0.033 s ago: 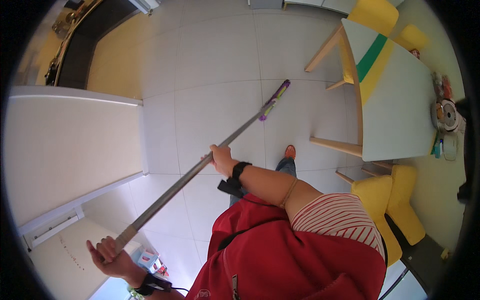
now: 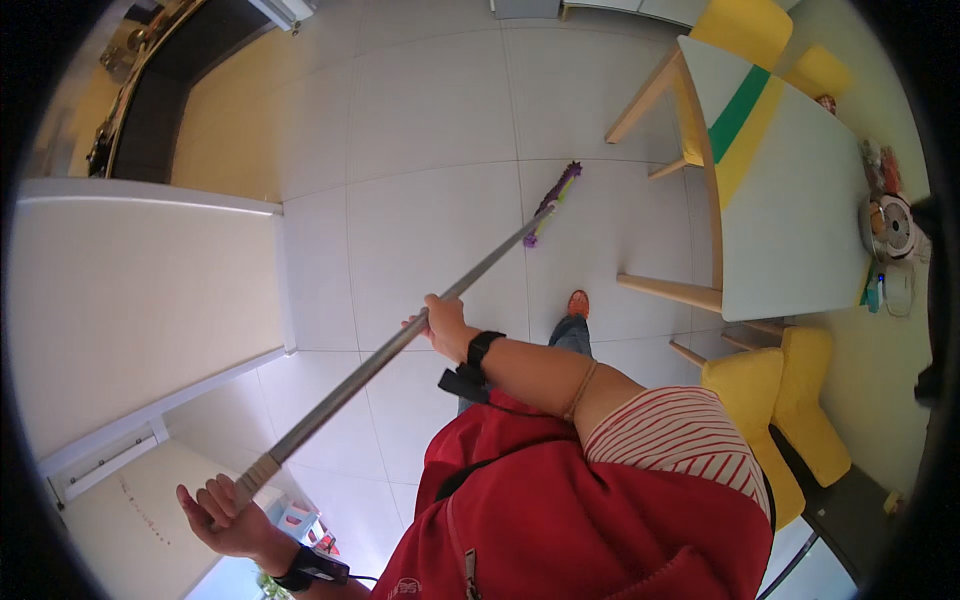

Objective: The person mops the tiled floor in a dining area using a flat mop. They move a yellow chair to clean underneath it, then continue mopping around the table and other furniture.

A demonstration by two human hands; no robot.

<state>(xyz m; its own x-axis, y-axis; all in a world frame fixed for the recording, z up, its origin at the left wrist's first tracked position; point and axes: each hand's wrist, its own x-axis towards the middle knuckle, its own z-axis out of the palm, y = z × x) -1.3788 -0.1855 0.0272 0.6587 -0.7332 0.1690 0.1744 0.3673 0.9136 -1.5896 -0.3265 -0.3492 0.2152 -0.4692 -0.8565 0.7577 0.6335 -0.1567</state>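
A flat mop with a long grey metal pole (image 2: 370,372) runs slantwise across the view from lower left to upper right. Its purple and green mop head (image 2: 556,200) rests on the tiled floor, ahead of my foot. At the taped upper end of the pole, my left hand (image 2: 230,515) is closed round it, the thumb sticking out. Farther down the shaft, my right hand (image 2: 443,324) grips it with wrapped fingers. Both wrists wear black bands with cables.
On the right stands a table (image 2: 790,220), its wooden legs (image 2: 668,291) reaching toward the mop head. Yellow chairs (image 2: 742,382) stand beside it. A pale partition (image 2: 150,280) is at the left. An orange shoe (image 2: 578,303) stands on the floor.
The mop head has shifted slightly to the right and turned a little on the floor. Both hands have moved slightly with the pole, keeping their grip.
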